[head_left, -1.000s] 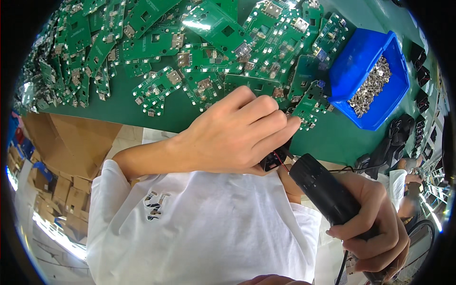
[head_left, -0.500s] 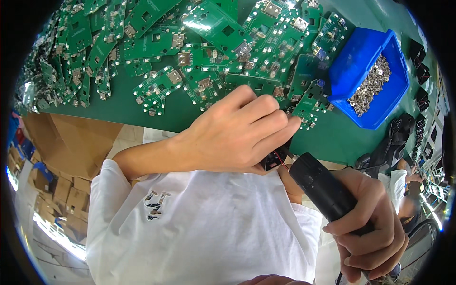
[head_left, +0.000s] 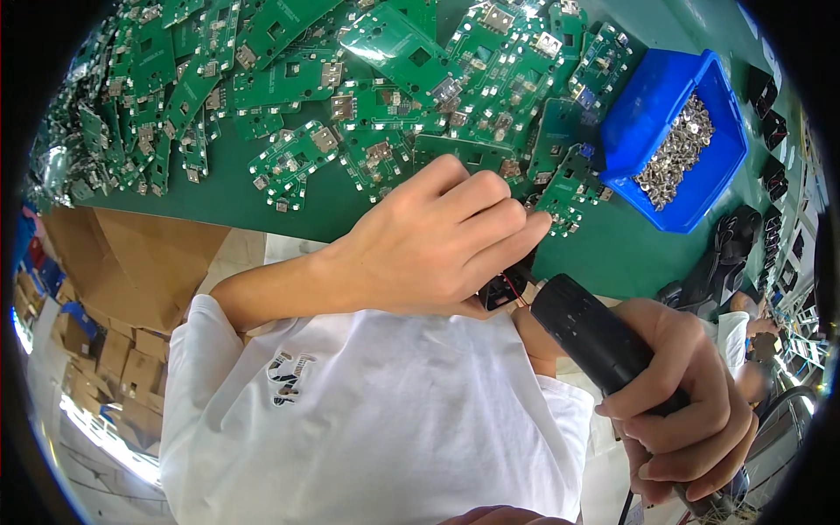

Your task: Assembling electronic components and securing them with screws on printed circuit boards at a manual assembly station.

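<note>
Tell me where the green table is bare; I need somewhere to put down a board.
One bare strip of green table runs along the near edge, between the circuit boards and the cardboard box. Another patch lies below the blue bin, right of the left hand. The far and left sides are crowded with boards.

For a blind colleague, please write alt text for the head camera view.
The left hand holds a small black part at the edge of a green table, while the right hand grips a black power tool. Green circuit boards and a blue bin of metal pieces lie behind.
</note>
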The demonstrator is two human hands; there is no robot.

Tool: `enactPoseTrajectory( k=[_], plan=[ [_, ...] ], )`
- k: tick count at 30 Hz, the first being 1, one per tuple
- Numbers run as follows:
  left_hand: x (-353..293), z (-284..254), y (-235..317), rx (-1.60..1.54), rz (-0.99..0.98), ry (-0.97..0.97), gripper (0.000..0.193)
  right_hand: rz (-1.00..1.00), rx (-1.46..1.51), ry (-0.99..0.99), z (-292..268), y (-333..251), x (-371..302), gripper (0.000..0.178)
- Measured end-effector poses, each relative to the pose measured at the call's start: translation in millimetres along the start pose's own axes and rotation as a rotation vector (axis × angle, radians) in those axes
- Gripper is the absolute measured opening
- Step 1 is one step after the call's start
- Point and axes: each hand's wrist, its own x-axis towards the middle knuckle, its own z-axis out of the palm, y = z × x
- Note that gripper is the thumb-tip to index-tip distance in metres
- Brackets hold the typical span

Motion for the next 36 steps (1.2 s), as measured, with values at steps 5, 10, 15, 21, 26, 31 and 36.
enactPoseTrajectory(
  k=[5, 10, 15, 21, 26, 31, 36],
  plan=[
    [2, 0, 0, -0.007, -0.002, 0.004, 0.051, -0.024, 0.085, -0.037, -6, 9, 2, 0.025],
    [1, -2, 0, -0.017, -0.011, -0.005, 0.050, -0.008, 0.077, -0.043, -6, 10, 1, 0.026],
    [2, -1, -2, 0.003, 0.006, -0.016, 0.051, -0.099, 0.139, -0.050, -10, 15, -3, 0.028],
    [0, -5, -2, 0.021, 0.003, -0.039, 0.056, -0.055, 0.133, 0.002, -7, 10, 0, 0.026],
    [6, -11, -2, -0.013, 0.023, -0.080, 0.061, 0.000, 0.015, 0.125, 0, -34, 11, 0.025],
    [5, -16, -1, -0.004, -0.011, -0.133, 0.064, -0.077, -0.044, 0.195, -8, -49, 9, 0.023],
    [8, -16, 0, -0.012, -0.004, -0.137, 0.065, -0.095, 0.056, 0.180, -10, -35, 4, 0.023]
  ],
)
